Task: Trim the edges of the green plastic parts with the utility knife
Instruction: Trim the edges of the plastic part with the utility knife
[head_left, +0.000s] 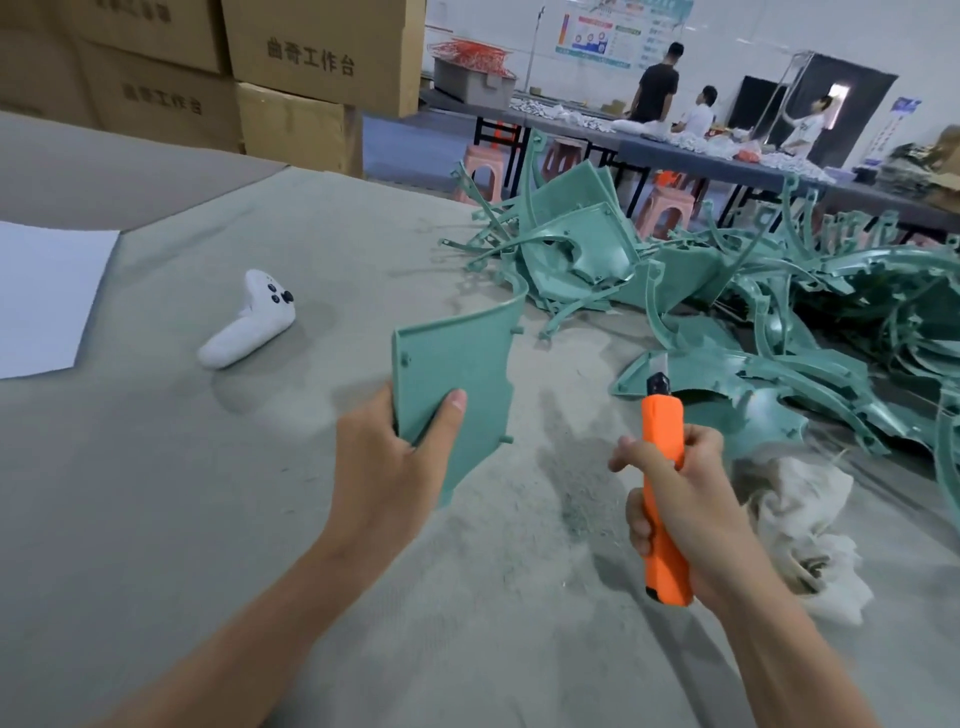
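My left hand (387, 467) grips the lower corner of a flat green plastic part (457, 364), thumb on its face, and holds it tilted above the grey table cloth (156, 493). My right hand (675, 499) is wrapped round an orange utility knife (662, 467). The knife stands nearly upright, with its short blade pointing up and away, to the right of the part and not touching it. A big heap of green plastic parts (727, 291) lies on the right side of the table.
A white game-style controller (249, 319) lies on the cloth to the left, with a white paper sheet (47, 296) at the left edge. A crumpled white rag (800, 519) sits just right of my right hand. Cardboard boxes (291, 62) are stacked behind. People work at far tables.
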